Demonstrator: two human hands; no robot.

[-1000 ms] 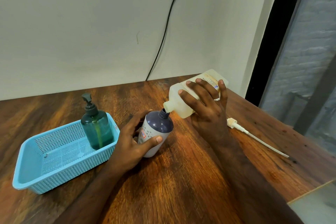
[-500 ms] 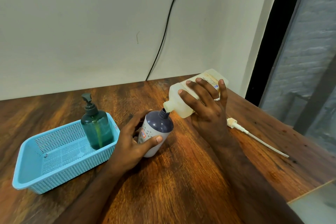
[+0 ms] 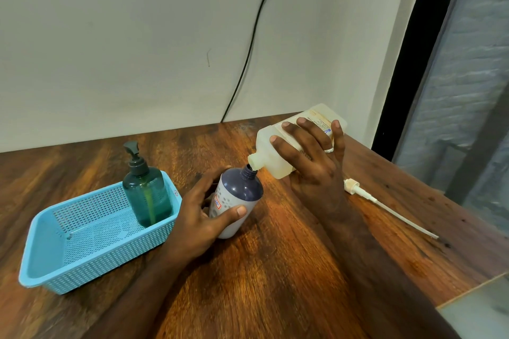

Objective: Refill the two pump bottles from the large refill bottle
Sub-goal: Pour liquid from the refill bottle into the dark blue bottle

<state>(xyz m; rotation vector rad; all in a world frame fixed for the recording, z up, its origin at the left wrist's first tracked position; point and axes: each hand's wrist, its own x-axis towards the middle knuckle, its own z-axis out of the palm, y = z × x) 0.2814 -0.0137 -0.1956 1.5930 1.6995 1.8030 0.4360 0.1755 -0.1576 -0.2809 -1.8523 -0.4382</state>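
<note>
The large refill bottle (image 3: 278,151), translucent squarish plastic with pale yellowish contents, is being held tipped by the right hand (image 3: 311,157), its spout meeting the open neck of the purple-and-white pump bottle (image 3: 237,198), which is being gripped and tilted by the left hand (image 3: 198,217) at table centre. Pouring is best being done slowly, spout kept over the narrow neck, bottle steadied. 1 green glossy pump bottle (image 3: 147,192) is standing in the perforated blue basket (image 3: 82,264), left. The removed pump (image 3: 385,203) is lying right on the grained wooden table (image 3: 275,283).
</note>
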